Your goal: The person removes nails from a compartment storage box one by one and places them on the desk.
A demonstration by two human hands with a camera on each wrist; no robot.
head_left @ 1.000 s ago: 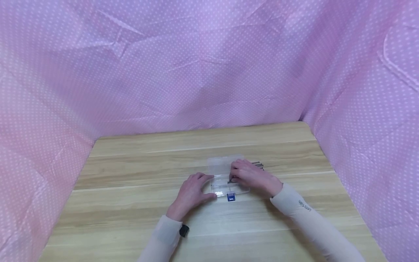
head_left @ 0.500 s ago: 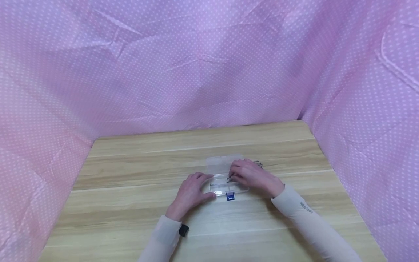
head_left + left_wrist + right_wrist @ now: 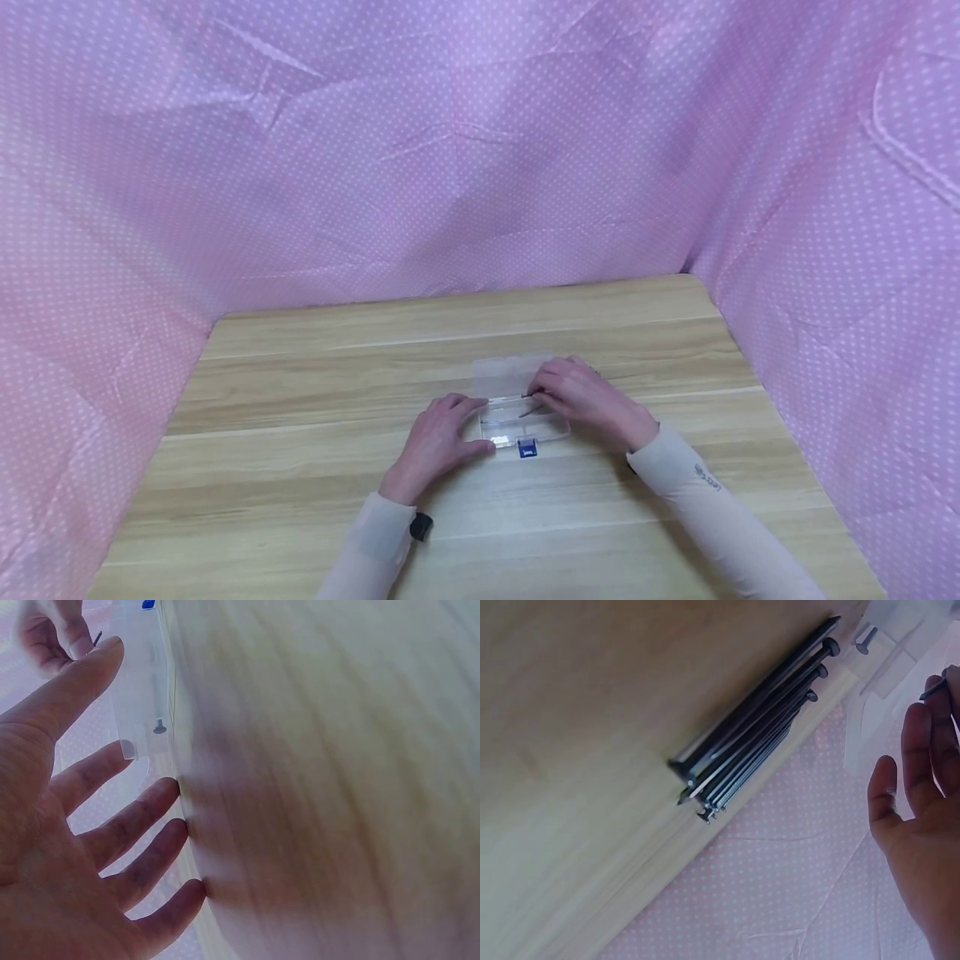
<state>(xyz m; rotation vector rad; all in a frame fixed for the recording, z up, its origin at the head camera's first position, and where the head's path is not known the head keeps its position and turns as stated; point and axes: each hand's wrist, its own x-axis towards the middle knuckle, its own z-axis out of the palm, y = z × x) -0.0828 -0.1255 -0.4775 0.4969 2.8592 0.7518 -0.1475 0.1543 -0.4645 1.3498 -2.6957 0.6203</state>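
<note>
A clear plastic box (image 3: 506, 444) with compartments lies on the table, its clear lid (image 3: 501, 375) folded open behind it and a blue tab (image 3: 527, 449) at its front. My left hand (image 3: 437, 442) holds the box's left end between thumb and forefinger; the other fingers are spread, their tips by the table. A dark nail (image 3: 934, 688) is pinched in the fingertips of my right hand (image 3: 585, 396), over the box's right side. Inside the box, a nail (image 3: 159, 727) shows through the clear wall. Several loose dark nails (image 3: 754, 712) lie beside the box, mostly behind my right hand in the head view.
The wood-grain table (image 3: 300, 483) extends around the box on all sides. Pink dotted cloth (image 3: 450, 167) hangs behind and along both sides. A black band (image 3: 422, 527) is on my left wrist.
My right hand has shifted slightly back and right, and the nail in its fingertips shows more of its length, slanting. My left hand stays at the box's left end.
</note>
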